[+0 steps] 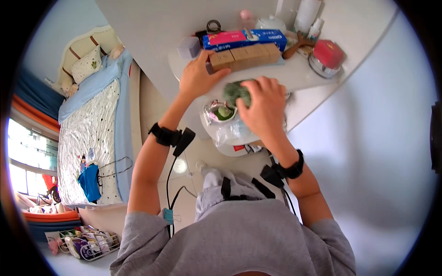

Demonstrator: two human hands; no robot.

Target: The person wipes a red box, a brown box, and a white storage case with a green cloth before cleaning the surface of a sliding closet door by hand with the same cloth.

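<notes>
On the upper shelf [258,73], a row of brown cardboard boxes [248,56] stands along the front. My left hand [197,77] is at their left end, its fingers and thumb straddling the end box. A crumpled green cloth [237,92] is bunched under my right hand [264,108], whose fingers press on it at the shelf's front edge. Just below the cloth, a small clear container [220,112] with green and pink items sits on the lower shelf [209,129]. Clear plastic wrapping [232,132] lies beside it.
Behind the cardboard boxes lies a blue and pink carton [248,38]. A red box [328,54] rests on a round tin [322,69] at the right. A white wall [359,152] borders the right side. The bed [92,133] is at the left, with a wire basket [99,246] nearer me.
</notes>
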